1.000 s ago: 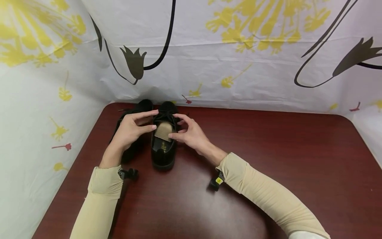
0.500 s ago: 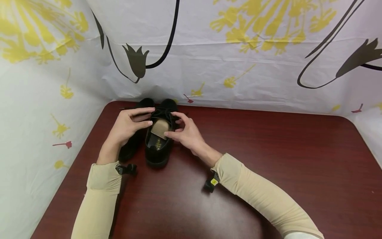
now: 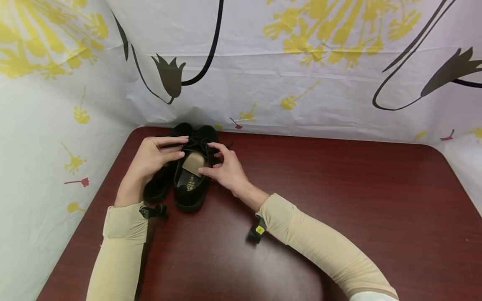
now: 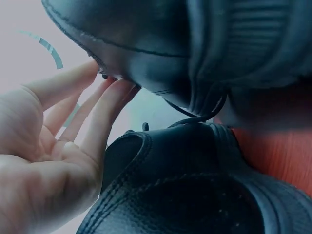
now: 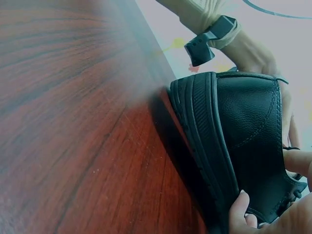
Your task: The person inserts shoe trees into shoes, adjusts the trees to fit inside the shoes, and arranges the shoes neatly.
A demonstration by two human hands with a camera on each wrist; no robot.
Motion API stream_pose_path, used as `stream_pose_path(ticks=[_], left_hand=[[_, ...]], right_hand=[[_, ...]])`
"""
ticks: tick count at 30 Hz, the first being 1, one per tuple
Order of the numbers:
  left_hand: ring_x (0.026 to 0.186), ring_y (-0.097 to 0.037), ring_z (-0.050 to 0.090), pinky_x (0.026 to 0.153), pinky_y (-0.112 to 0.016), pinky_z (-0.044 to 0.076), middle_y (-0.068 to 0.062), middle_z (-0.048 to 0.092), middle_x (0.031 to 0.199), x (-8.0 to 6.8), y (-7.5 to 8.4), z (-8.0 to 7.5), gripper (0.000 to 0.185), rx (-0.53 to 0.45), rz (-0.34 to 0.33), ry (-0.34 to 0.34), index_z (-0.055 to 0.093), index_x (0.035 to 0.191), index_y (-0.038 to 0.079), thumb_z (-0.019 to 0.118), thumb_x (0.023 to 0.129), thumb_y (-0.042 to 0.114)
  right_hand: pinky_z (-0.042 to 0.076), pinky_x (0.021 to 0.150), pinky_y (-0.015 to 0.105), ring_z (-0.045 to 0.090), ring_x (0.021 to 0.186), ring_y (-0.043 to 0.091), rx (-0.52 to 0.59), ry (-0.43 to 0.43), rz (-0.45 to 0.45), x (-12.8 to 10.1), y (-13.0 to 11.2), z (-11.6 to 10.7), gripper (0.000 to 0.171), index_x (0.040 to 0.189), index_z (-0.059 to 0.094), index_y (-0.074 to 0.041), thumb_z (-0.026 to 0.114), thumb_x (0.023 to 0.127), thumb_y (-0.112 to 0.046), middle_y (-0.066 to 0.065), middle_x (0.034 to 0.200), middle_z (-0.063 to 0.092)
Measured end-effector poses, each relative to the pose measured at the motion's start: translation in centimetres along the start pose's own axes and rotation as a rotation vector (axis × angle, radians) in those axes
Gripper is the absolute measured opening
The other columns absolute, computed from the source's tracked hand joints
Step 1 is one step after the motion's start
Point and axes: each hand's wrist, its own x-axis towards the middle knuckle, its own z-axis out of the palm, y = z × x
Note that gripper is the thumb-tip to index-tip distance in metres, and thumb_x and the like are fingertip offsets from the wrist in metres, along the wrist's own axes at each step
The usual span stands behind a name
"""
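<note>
Two black lace-up shoes stand side by side at the back left of the table. My right hand (image 3: 227, 169) grips the side of the right-hand shoe (image 3: 190, 196), thumb at the opening and other fingers along the outer side. From the left, my left hand (image 3: 148, 156) touches the same shoe near its rim and laces with fairly straight fingers. The left-hand shoe (image 3: 156, 188) is partly hidden under that hand. A beige insert (image 3: 193, 163) lies inside the opening. In the right wrist view, a dark shadow runs along the gripped shoe's sole (image 5: 200, 117).
The dark red wooden table (image 3: 301, 188) reaches far to the right. A white patterned cloth (image 3: 244, 71) hangs behind it and along the left side. A black wrist camera (image 3: 256, 232) sits on the right wrist, another on the left.
Both hands have moved left with the right-hand shoe, bringing it close beside the other shoe. Its heel has swung left, so the shoe now stands at a slant.
</note>
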Motion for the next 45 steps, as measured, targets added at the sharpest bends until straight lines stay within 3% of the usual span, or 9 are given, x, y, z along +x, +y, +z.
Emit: stream_pose_path(ticks=[5,12,19,25,30,37,45], left_hand=[[0.109,-0.009,0.066,0.082,-0.024,0.056,-0.009,0.068,0.125,-0.1,-0.1,-0.2,0.039,-0.023,-0.007,0.007,0.068,0.124,-0.005,0.073,0.085,-0.008],[0.100,-0.008,0.068,0.077,-0.026,0.058,-0.005,0.067,0.125,-0.6,0.3,-0.3,0.034,0.037,-0.037,0.077,0.068,0.126,0.001,0.070,0.095,0.014],[0.110,-0.013,0.064,0.081,-0.026,0.056,-0.018,0.057,0.135,-1.0,0.6,-0.5,0.042,0.069,-0.078,0.096,0.062,0.133,0.002,0.063,0.099,0.027],[0.113,-0.015,0.064,0.086,-0.025,0.055,-0.012,0.064,0.129,-1.1,0.4,-0.7,0.043,0.052,-0.070,0.099,0.063,0.132,0.004,0.062,0.099,0.031],[0.117,-0.018,0.062,0.090,-0.024,0.052,-0.010,0.067,0.126,-1.0,0.2,-0.7,0.043,-0.025,-0.039,0.096,0.061,0.134,0.003,0.064,0.098,0.027],[0.129,-0.031,0.053,0.099,-0.031,0.048,-0.019,0.058,0.134,-0.9,0.4,-0.6,0.037,-0.287,0.074,0.092,0.057,0.133,-0.007,0.057,0.102,0.012],[0.129,-0.027,0.054,0.101,-0.032,0.046,-0.020,0.055,0.139,-0.9,0.3,-0.7,0.038,-0.310,0.074,0.053,0.056,0.135,-0.008,0.056,0.102,0.013]], right_hand=[[0.055,0.073,0.033,0.061,0.095,0.024,-0.065,0.022,-0.014,0.4,0.3,0.5,0.074,0.144,0.049,-0.030,0.086,0.080,-0.022,0.014,0.130,0.045],[0.053,0.076,0.034,0.060,0.094,0.023,-0.094,0.029,-0.029,0.6,0.5,1.2,0.074,0.143,0.050,-0.028,0.086,0.079,-0.022,0.017,0.132,0.044],[0.052,0.077,0.032,0.059,0.094,0.021,-0.109,0.045,-0.009,0.7,0.5,2.2,0.074,0.143,0.049,-0.029,0.086,0.079,-0.022,0.017,0.134,0.043],[0.052,0.079,0.033,0.060,0.099,0.024,-0.128,0.049,0.008,0.8,0.3,2.9,0.074,0.143,0.049,-0.029,0.086,0.080,-0.022,0.017,0.135,0.041],[0.052,0.082,0.035,0.060,0.101,0.027,-0.110,0.050,0.012,0.8,0.6,3.1,0.073,0.143,0.048,-0.027,0.085,0.080,-0.019,0.019,0.136,0.039],[0.052,0.080,0.034,0.058,0.096,0.024,-0.120,0.056,0.007,1.0,0.7,3.0,0.071,0.143,0.048,-0.027,0.084,0.082,-0.022,0.017,0.134,0.041],[0.053,0.080,0.033,0.060,0.095,0.022,-0.142,0.038,-0.008,0.9,0.8,2.8,0.072,0.144,0.048,-0.030,0.084,0.082,-0.027,0.015,0.134,0.042]])
